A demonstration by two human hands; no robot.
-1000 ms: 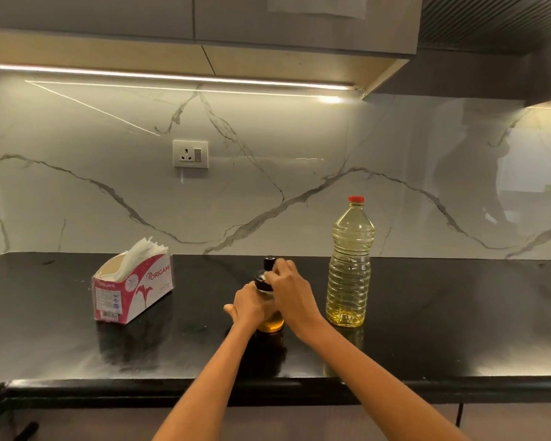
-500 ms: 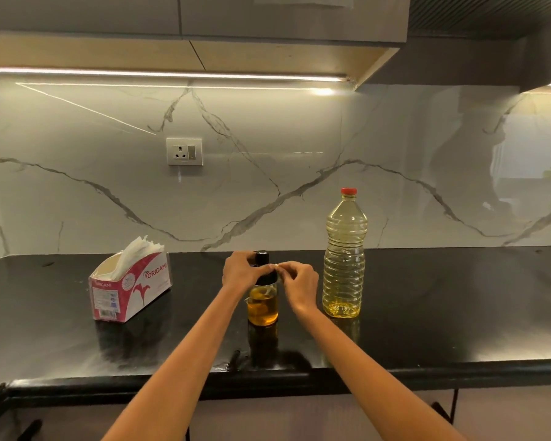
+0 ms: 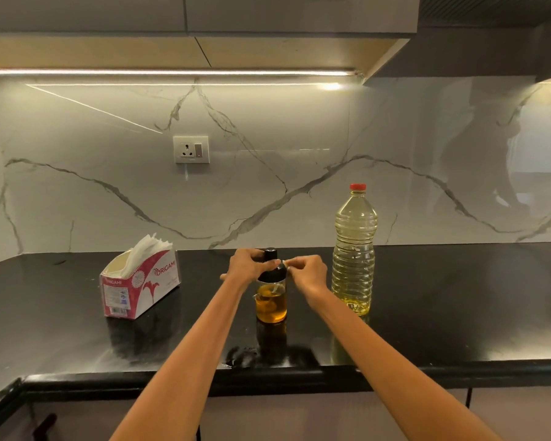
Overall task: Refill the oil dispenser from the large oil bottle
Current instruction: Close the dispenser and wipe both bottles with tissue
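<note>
Standing upright: oil dispenser, black top up, both hands gripping top.

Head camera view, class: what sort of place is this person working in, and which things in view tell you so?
Most likely a home kitchen. A black countertop runs below wall cabinets, backed by a marble-look splashback with a wall socket, and a large oil bottle stands beside a small oil dispenser.

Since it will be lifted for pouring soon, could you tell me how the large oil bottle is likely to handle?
The large oil bottle looks nearly full, so probably heavy for its size. It is tall and narrow on the countertop, so a sideways push high up could tip it. Its clear ribbed wall looks like thin plastic and may flex when squeezed; its red cap is on.
</note>
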